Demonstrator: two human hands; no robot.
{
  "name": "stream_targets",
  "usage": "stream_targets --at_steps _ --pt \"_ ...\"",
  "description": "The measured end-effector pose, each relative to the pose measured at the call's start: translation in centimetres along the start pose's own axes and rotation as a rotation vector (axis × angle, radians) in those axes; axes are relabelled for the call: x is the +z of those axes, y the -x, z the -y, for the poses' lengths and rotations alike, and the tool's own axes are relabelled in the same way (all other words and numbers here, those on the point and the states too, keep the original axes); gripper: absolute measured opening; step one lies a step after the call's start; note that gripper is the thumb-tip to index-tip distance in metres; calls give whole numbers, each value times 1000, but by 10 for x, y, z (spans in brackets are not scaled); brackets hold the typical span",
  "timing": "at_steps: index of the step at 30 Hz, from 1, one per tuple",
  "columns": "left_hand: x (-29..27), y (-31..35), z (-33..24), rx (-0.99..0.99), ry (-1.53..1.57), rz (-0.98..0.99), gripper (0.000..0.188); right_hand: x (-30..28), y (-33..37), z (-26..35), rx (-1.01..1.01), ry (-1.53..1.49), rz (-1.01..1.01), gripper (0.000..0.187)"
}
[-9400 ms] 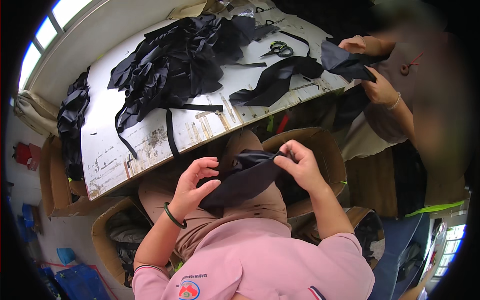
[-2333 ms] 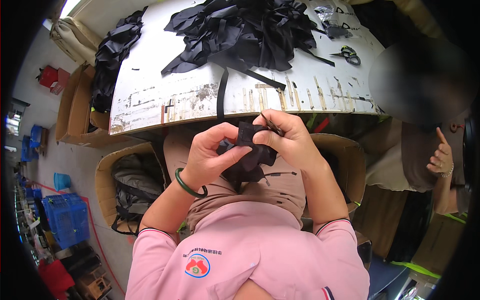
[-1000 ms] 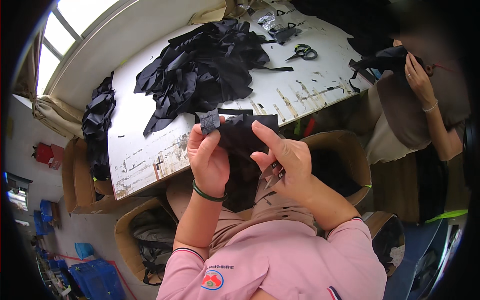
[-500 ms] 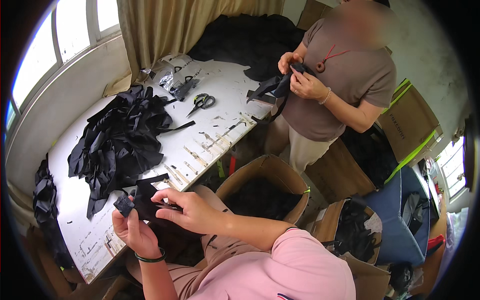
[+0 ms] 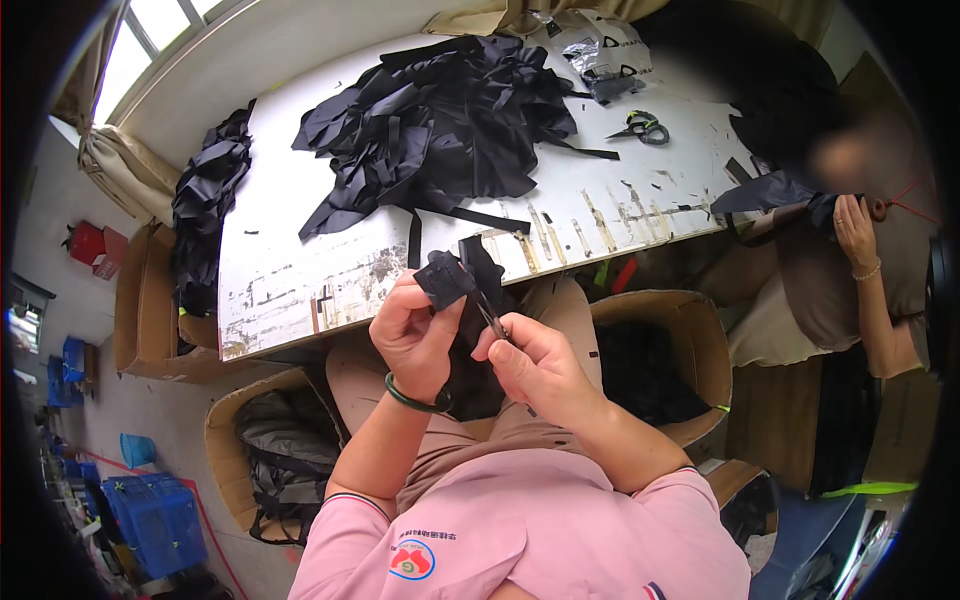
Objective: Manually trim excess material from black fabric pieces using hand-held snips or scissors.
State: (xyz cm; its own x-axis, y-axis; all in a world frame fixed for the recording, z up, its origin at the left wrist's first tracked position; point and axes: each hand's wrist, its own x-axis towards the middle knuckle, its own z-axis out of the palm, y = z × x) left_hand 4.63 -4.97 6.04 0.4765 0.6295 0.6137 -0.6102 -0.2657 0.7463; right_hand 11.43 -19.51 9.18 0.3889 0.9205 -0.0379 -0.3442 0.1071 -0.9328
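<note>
My left hand [image 5: 412,335], wearing a dark bangle [image 5: 417,397] at its wrist, pinches a small black fabric piece [image 5: 441,281] between thumb and fingers. Close on its right, my right hand [image 5: 540,368] is closed around a pair of small dark scissors [image 5: 490,312]. The scissor blades point up and away, against the right edge of the fabric piece. Whether the blades are apart is too small to tell. More black fabric hangs behind and below the hands, over my lap, partly hidden by them.
The worn white table [image 5: 290,285] bears a heap of black fabric strips [image 5: 440,130], another pair of scissors [image 5: 641,128] and a plastic bag [image 5: 610,50]. Cardboard boxes [image 5: 712,345] flank my legs; one at left holds a grey bag [image 5: 290,450]. A co-worker's hand [image 5: 856,235] handles dark fabric at right.
The view has swung so that the table now lies straight ahead. My hands have come closer together, and the scissors have moved from beside the fabric piece up against it.
</note>
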Motion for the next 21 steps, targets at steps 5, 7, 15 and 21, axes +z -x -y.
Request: stream_targets --at_steps 5,7,15,21 --pt "-12 10 -4 -34 -48 -17 20 2 -7 -8 145 -132 72 30" --pt "-16 14 -2 -36 -86 3 21 6 -11 -8 47 28 -1 33" --pt "-19 21 3 11 -223 66 24 4 -13 -9 -258 620 -204 39" --pt "-21 21 5 159 -327 151 26 1 -12 -9 -271 694 -200 38"
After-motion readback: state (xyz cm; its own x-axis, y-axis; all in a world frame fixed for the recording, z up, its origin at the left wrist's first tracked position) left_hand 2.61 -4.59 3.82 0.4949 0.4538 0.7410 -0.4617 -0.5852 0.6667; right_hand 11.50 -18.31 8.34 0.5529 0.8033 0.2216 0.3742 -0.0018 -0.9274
